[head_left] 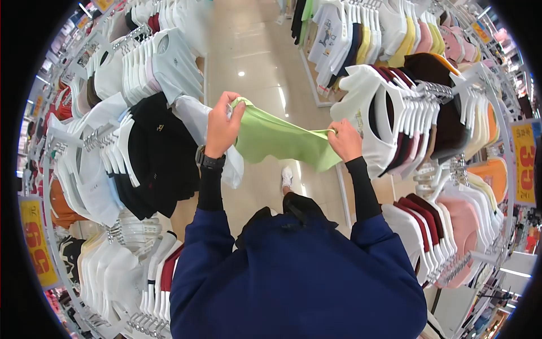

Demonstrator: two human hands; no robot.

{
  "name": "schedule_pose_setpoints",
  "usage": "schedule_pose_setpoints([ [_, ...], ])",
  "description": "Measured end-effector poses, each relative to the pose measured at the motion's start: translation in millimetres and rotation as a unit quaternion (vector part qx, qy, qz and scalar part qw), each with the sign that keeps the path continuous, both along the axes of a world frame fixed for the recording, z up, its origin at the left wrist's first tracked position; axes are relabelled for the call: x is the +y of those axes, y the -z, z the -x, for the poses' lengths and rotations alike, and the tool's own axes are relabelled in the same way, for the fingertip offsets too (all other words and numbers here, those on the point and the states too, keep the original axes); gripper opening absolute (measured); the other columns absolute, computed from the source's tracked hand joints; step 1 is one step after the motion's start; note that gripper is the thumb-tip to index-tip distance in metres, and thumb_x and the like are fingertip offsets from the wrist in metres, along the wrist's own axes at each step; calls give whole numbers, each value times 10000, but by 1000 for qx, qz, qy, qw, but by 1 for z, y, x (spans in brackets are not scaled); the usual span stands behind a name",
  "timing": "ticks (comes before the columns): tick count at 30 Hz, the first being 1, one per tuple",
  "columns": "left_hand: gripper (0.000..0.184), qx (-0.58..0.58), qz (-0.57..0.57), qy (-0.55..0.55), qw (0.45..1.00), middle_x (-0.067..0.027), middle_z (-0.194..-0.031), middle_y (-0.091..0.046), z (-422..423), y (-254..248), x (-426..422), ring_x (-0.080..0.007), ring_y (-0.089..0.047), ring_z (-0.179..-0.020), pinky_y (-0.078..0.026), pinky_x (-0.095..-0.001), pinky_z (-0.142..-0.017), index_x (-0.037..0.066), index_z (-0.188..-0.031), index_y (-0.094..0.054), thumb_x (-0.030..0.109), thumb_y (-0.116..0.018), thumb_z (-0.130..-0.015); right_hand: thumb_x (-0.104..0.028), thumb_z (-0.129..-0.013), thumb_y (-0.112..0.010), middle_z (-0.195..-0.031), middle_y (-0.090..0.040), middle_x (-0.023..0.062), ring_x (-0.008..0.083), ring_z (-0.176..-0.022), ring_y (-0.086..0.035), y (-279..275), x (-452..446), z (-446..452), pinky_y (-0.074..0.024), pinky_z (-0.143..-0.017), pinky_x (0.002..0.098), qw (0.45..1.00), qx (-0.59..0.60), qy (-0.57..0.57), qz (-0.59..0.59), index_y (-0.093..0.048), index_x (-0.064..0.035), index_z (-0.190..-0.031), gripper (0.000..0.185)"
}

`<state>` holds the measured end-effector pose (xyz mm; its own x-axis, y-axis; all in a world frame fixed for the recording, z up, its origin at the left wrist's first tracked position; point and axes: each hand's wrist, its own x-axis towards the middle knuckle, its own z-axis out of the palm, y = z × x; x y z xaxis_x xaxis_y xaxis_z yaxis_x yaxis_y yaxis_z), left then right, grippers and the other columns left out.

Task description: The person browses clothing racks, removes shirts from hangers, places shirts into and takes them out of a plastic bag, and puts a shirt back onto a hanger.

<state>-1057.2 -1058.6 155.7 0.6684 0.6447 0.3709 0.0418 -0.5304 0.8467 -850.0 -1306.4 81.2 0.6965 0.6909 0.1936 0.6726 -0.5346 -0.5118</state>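
Observation:
A light green garment (276,135), perhaps a shirt, is stretched between my two hands over the aisle. My left hand (223,125) is closed on its upper left corner, and a dark watch sits on that wrist. At the other end, my right hand (344,139) pinches the garment's edge, which is drawn taut between both hands. The cloth below sags in loose folds. A whitish, thin sheet of cloth or plastic (233,168) shows beside and behind my left wrist; I cannot tell whether that hand holds it too.
Racks of hanging clothes line both sides, with black shirts (161,152) to the left and a white top (383,127) close to my right hand. Yellow price signs (525,163) hang at the edges. Between the racks runs a shiny tiled floor (248,68).

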Motion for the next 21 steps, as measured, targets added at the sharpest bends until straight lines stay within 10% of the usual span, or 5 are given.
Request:
schedule_pose_setpoints([
  [16,104,86,183,174,964,5,-825,-626,-114,-1,69,-52,-529,-741,-419,-225,-685,23,-916,-624,95,-685,-870,-23,-852,-591,-667,-519,-27,54,-617,-474,5,158,-126,-388,-562,234,884,323,-36,-337,-617,-40,-954,107],
  [21,325,131,24,156,979,-84,-941,-699,-188,17,56,-246,-663,-906,-494,-326,-810,93,-1112,-591,221,-726,-847,-61,-827,-643,-619,-479,-47,50,-578,-443,-5,189,-108,-375,-554,229,907,317,-94,-262,-577,-47,-938,130],
])
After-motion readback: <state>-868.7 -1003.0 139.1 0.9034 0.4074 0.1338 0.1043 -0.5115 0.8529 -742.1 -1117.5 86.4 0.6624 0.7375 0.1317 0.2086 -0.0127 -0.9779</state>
